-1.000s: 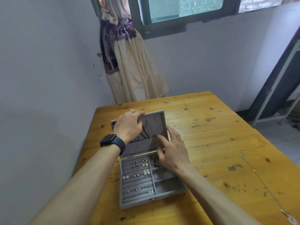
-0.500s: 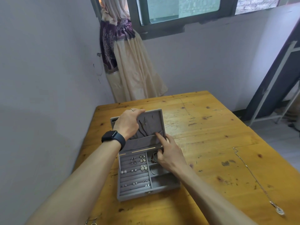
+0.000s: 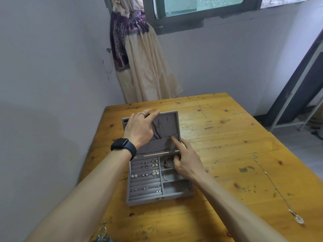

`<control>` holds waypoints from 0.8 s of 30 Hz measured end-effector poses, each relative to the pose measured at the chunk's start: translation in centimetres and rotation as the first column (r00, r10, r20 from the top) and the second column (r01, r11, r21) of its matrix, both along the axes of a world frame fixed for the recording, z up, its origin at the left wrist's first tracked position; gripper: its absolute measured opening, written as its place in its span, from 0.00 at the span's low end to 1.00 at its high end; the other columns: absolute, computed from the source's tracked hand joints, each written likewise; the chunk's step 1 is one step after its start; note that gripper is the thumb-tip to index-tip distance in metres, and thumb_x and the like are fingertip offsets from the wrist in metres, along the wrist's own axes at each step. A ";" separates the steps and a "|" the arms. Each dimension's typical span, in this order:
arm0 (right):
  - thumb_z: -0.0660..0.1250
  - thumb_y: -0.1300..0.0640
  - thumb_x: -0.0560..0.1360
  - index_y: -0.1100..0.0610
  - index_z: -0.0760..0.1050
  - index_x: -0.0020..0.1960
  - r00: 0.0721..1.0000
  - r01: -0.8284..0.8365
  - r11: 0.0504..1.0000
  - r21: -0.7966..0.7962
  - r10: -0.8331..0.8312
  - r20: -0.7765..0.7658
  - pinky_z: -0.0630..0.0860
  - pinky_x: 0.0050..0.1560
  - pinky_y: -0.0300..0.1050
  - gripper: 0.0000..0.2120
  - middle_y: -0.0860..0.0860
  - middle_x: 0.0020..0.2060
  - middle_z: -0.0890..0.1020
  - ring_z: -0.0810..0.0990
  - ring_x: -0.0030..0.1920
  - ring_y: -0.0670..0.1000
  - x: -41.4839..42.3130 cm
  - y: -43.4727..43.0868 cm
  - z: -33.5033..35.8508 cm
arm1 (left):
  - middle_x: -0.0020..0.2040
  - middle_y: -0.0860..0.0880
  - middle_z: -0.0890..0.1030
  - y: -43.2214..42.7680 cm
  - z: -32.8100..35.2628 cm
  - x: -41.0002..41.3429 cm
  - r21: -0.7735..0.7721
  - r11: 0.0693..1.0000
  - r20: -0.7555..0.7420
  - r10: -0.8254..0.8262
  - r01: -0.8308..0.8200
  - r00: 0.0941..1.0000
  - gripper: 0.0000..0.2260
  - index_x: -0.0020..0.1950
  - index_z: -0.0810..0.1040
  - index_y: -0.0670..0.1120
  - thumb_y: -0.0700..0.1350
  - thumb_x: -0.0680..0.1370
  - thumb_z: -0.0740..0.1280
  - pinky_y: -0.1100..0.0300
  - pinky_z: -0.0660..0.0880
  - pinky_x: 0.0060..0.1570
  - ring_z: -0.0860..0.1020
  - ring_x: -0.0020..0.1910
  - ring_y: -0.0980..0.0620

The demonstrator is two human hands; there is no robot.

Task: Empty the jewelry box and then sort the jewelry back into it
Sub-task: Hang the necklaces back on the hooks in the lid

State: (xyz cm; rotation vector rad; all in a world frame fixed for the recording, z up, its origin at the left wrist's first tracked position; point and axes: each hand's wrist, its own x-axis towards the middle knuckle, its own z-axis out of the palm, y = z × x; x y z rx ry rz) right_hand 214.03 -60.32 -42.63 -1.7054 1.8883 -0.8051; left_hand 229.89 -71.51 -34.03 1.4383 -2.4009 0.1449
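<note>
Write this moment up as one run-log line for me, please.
left hand: on top edge of lid | right hand: index finger at lid pocket | jewelry box: open, earrings slotted | necklace: on table

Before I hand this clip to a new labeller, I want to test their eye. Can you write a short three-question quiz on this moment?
1. True or false: the jewelry box has its lid shut.
2. Where does the long necklace lie?
A. in the box
B. on the table, to the right of the box
C. draped over the lid
3. Short answer: which hand wears the dark watch?

Key
1. False: the lid stands open.
2. B
3. The left hand, which rests on the lid's top edge.
</note>
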 end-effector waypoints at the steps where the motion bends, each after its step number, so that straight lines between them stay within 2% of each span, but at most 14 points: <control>1: 0.61 0.59 0.78 0.40 0.52 0.80 1.000 0.000 1.000 0.004 0.000 0.004 0.68 0.67 0.44 0.35 0.51 0.80 0.54 0.65 0.74 0.55 0.0 0.1 0.0 | 0.76 0.47 0.68 0.0 0.0 0.2 0.003 1.000 0.005 -0.004 0.004 1.000 0.28 0.78 0.64 0.57 0.38 0.80 0.60 0.47 0.61 0.73 0.68 0.71 0.44; 5: 0.61 0.58 0.78 0.41 0.52 0.80 1.000 0.008 1.000 0.010 -0.008 0.012 0.64 0.72 0.47 0.35 0.50 0.80 0.55 0.61 0.77 0.55 -0.1 0.0 -0.1 | 0.76 0.47 0.67 0.2 0.1 0.7 0.008 1.000 0.018 -0.003 0.003 1.000 0.27 0.78 0.63 0.58 0.41 0.81 0.60 0.45 0.57 0.76 0.65 0.74 0.46; 7: 0.62 0.57 0.77 0.41 0.54 0.80 1.000 0.010 1.000 0.003 -0.010 0.021 0.64 0.72 0.49 0.35 0.50 0.79 0.57 0.61 0.76 0.54 -0.2 0.1 -0.2 | 0.76 0.47 0.68 0.5 0.2 1.0 0.011 1.000 -0.001 -0.008 0.008 1.000 0.26 0.78 0.65 0.58 0.41 0.81 0.60 0.45 0.58 0.75 0.67 0.73 0.46; 11: 0.62 0.55 0.76 0.41 0.58 0.78 0.998 0.004 0.998 -0.057 0.000 0.070 0.67 0.73 0.51 0.32 0.48 0.76 0.64 0.67 0.73 0.51 -0.8 0.7 -0.1 | 0.74 0.48 0.71 1.2 0.3 1.8 0.013 1.000 -0.056 -0.028 0.028 0.998 0.25 0.76 0.68 0.58 0.42 0.79 0.62 0.46 0.63 0.72 0.70 0.69 0.45; 14: 0.64 0.56 0.78 0.43 0.62 0.77 0.991 0.018 0.993 -0.117 -0.003 0.131 0.73 0.68 0.52 0.29 0.46 0.73 0.69 0.73 0.68 0.49 -1.5 1.8 0.8 | 0.72 0.49 0.73 2.3 0.6 2.1 0.007 0.998 -0.122 -0.064 0.065 0.991 0.24 0.74 0.71 0.56 0.42 0.78 0.64 0.50 0.65 0.71 0.70 0.69 0.47; 20: 0.67 0.54 0.79 0.43 0.69 0.73 0.967 0.139 0.968 -0.209 -0.087 0.239 0.78 0.56 0.39 0.23 0.41 0.67 0.75 0.78 0.57 0.41 -4.2 6.8 2.8 | 0.69 0.52 0.75 7.3 -0.2 1.7 0.070 0.987 -0.292 -0.121 0.147 0.949 0.22 0.72 0.73 0.56 0.42 0.78 0.66 0.49 0.69 0.69 0.72 0.67 0.50; 24: 0.68 0.54 0.79 0.43 0.74 0.68 0.947 0.246 0.948 -0.204 -0.189 0.261 0.74 0.43 0.25 0.19 0.38 0.60 0.79 0.78 0.52 0.30 -6.7 12.2 2.6 | 0.64 0.55 0.77 12.4 -2.4 0.6 0.110 0.971 -0.418 -0.147 0.210 0.897 0.19 0.70 0.74 0.56 0.43 0.79 0.66 0.52 0.74 0.63 0.73 0.63 0.55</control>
